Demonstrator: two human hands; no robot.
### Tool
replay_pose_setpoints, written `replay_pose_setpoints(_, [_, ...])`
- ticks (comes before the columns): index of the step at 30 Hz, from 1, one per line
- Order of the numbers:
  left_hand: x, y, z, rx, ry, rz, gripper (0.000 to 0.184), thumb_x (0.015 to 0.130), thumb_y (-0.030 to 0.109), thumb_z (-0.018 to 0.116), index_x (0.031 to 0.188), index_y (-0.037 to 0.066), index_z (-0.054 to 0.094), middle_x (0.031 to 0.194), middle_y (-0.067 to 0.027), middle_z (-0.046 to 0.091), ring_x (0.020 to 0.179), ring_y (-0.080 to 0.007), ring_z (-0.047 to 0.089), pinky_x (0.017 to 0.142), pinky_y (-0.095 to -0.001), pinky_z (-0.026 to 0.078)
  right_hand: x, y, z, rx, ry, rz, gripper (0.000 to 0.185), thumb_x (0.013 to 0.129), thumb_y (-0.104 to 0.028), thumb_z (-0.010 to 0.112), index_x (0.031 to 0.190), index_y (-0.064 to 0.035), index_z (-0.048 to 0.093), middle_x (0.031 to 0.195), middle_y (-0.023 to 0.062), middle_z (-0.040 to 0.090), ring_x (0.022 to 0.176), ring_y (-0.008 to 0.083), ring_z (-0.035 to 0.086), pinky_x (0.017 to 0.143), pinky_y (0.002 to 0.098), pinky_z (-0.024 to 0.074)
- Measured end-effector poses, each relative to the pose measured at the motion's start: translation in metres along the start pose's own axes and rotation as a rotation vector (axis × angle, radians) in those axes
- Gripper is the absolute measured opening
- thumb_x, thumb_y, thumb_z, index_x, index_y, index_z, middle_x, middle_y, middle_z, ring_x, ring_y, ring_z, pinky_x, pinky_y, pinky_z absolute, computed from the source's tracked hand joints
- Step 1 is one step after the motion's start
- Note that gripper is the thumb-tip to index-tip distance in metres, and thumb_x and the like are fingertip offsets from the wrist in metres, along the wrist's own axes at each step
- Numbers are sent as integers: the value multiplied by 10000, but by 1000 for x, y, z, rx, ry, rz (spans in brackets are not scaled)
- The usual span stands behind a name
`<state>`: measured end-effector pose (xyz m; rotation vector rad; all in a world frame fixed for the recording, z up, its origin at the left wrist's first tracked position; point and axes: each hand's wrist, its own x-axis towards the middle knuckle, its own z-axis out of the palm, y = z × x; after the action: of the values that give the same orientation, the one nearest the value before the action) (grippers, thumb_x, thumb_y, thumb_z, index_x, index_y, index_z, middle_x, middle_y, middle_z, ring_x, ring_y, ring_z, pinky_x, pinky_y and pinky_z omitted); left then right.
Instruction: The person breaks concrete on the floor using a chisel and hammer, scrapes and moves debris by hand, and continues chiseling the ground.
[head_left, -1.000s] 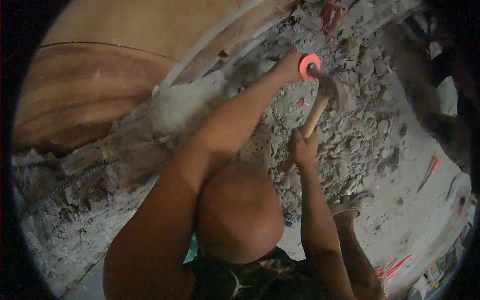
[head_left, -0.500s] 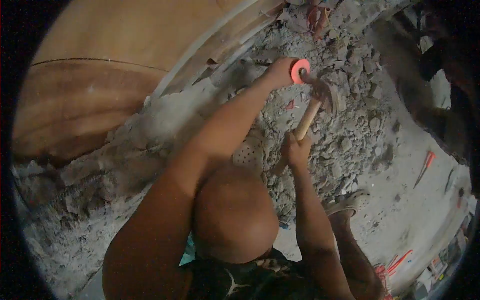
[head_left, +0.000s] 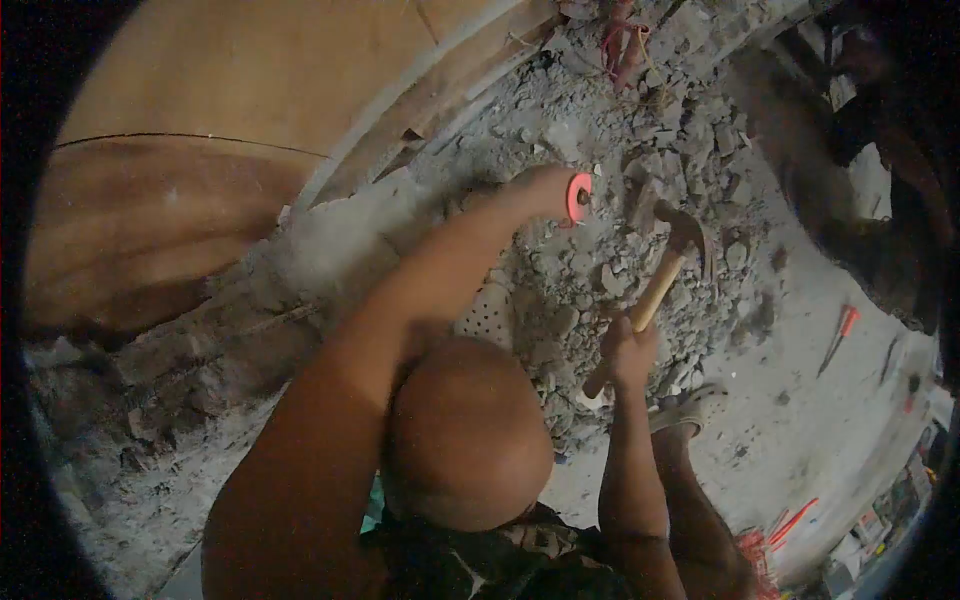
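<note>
My left hand (head_left: 543,194) is closed round a chisel (head_left: 584,198) with a round red hand guard; its struck end faces up toward me, and its lower part is hidden. Wrapped round the wooden handle of a claw hammer (head_left: 660,286), my right hand (head_left: 630,350) is nearer to my body. The hammer's head is to the right of the chisel, apart from it, above broken rubble (head_left: 600,250). A bent knee (head_left: 470,430) lies between my two arms.
A curved wooden panel (head_left: 200,190) stands at the upper left. Red wires (head_left: 625,45) lie at the top of the rubble. On the floor to the right is a red-handled screwdriver (head_left: 846,325). My feet are in pale clogs (head_left: 700,408). Dark items fill the upper right.
The hammer's head was against or close over the chisel's end; now it has swung away to the right and nearer me. My left hand and the chisel sit lower in view.
</note>
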<state>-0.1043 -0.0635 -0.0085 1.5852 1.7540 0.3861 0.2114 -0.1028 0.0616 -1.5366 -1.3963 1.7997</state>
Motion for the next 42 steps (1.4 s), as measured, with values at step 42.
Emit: replay_pose_setpoints(42, [-11, 40, -49, -178, 791, 232, 422, 655, 236, 794, 1028, 91, 661, 967, -127, 689, 898, -312, 662, 782, -381, 534, -9, -72, 36, -207, 177, -803, 300, 873, -210, 640, 1093, -41, 527, 898, 84, 562, 686, 139, 549, 578, 290, 474])
